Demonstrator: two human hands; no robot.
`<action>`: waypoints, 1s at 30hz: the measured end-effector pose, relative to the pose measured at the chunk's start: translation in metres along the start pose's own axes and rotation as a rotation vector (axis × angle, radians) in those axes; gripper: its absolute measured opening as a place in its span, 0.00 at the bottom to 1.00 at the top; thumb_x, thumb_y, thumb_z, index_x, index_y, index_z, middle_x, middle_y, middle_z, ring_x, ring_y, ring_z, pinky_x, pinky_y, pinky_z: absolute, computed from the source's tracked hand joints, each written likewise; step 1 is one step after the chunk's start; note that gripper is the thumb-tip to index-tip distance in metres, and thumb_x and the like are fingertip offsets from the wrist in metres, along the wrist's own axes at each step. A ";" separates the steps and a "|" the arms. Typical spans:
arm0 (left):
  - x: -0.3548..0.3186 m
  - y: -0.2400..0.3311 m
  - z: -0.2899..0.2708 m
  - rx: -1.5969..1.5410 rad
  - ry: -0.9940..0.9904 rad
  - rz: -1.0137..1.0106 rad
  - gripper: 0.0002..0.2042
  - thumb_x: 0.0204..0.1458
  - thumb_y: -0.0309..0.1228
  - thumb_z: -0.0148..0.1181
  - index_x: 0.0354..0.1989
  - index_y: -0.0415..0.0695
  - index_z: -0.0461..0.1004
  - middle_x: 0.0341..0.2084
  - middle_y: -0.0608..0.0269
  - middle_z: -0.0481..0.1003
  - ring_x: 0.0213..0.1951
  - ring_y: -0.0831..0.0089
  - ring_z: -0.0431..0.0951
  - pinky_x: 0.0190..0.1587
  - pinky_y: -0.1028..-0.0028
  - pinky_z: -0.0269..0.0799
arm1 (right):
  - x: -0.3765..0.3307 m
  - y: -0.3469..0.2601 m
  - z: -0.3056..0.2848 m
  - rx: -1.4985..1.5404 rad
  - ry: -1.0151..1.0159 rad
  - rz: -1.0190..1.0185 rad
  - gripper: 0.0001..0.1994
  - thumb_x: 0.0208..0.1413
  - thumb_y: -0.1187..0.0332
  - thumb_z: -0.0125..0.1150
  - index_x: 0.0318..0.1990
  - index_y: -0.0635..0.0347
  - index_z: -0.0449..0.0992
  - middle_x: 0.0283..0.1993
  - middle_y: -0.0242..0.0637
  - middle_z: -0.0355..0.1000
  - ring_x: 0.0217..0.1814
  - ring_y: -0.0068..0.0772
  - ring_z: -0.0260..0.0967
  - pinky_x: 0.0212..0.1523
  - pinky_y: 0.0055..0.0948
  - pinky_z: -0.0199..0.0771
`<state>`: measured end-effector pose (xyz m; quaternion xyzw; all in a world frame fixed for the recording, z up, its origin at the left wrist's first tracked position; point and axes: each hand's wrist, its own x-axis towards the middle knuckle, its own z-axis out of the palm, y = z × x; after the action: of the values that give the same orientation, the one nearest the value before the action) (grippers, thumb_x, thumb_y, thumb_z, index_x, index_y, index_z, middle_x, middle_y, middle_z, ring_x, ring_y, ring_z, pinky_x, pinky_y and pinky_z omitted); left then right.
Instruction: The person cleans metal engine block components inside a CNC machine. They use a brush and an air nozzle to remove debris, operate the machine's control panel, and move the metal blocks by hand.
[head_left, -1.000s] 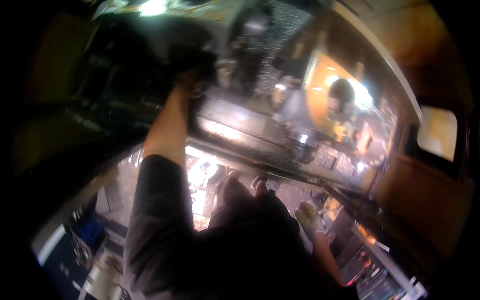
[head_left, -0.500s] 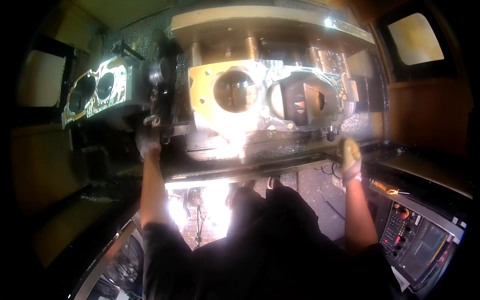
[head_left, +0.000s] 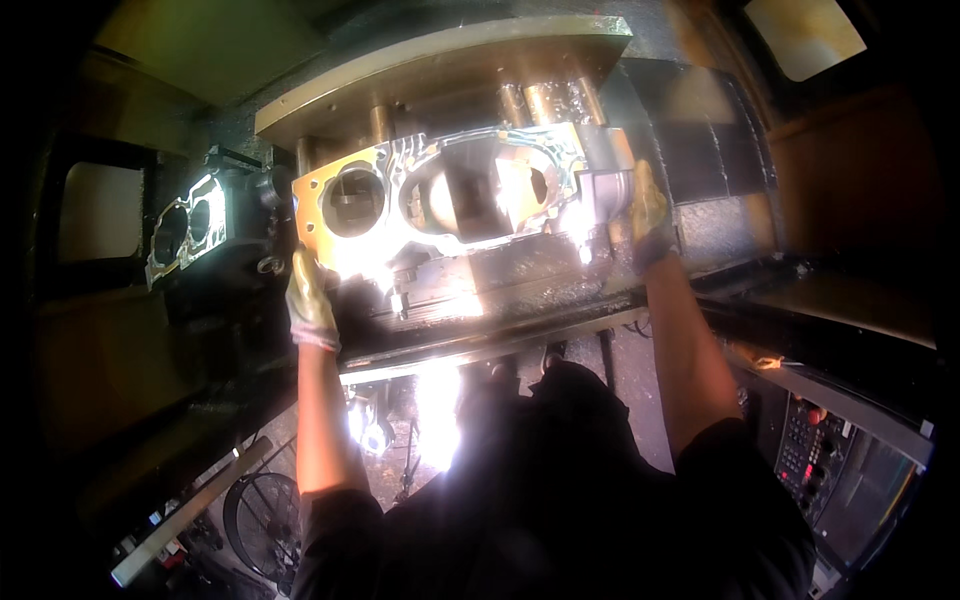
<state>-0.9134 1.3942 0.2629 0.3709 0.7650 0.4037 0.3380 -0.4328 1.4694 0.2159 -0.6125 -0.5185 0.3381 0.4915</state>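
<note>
A large machined metal casting [head_left: 385,235] with a round bore and a wider oval opening stands before me, its bright face toward me. Both my hands wear pale, yellowish work gloves. At the lower left corner of the casting, my left hand [head_left: 311,298] holds its end, fingers pointing away from me. My right hand [head_left: 648,212] grips the opposite end, beside a grey rounded part; its fingertips are partly lost against the metal. Strong glare washes out the casting's lower edge.
Behind the casting, a thick metal plate [head_left: 440,68] rests on round posts. A second bored casting [head_left: 190,228] stands far left. A metal rail [head_left: 480,345] crosses in front of me. At lower right are a control panel [head_left: 805,460] and an orange-handled tool [head_left: 765,362].
My view has turned to the right. My right hand has moved up from near the rail to the casting's right end. My left hand has gone from the dark fixture to the casting's left end.
</note>
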 end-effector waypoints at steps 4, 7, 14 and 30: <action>0.005 0.008 0.027 -0.390 0.113 -0.033 0.33 0.63 0.57 0.45 0.63 0.38 0.64 0.40 0.63 0.71 0.35 0.75 0.68 0.36 0.74 0.67 | 0.012 0.004 0.008 0.232 -0.062 0.322 0.27 0.69 0.49 0.43 0.51 0.70 0.74 0.43 0.39 0.75 0.44 0.30 0.70 0.49 0.30 0.69; 0.026 -0.013 0.032 -0.556 0.032 0.038 0.35 0.64 0.55 0.44 0.73 0.47 0.48 0.61 0.61 0.66 0.51 0.68 0.74 0.43 0.70 0.76 | 0.013 0.016 0.015 0.320 0.030 0.369 0.32 0.66 0.43 0.48 0.55 0.70 0.74 0.50 0.44 0.75 0.49 0.33 0.71 0.54 0.30 0.67; 0.040 0.000 0.042 -0.732 -0.052 0.000 0.29 0.60 0.56 0.50 0.61 0.48 0.69 0.54 0.67 0.73 0.49 0.72 0.76 0.40 0.70 0.74 | 0.017 0.005 0.024 0.420 0.169 0.333 0.31 0.62 0.41 0.54 0.47 0.67 0.80 0.39 0.39 0.76 0.40 0.28 0.69 0.46 0.29 0.68; 0.001 0.026 0.046 -0.673 0.020 -0.055 0.30 0.63 0.48 0.51 0.66 0.39 0.63 0.62 0.60 0.67 0.63 0.68 0.67 0.64 0.69 0.61 | 0.007 -0.010 0.025 0.263 0.155 0.416 0.30 0.62 0.40 0.53 0.33 0.65 0.79 0.23 0.28 0.65 0.26 0.23 0.56 0.30 0.30 0.60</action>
<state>-0.8684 1.4223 0.2645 0.2137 0.6018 0.6280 0.4447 -0.4574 1.4818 0.2192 -0.6607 -0.2938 0.4486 0.5253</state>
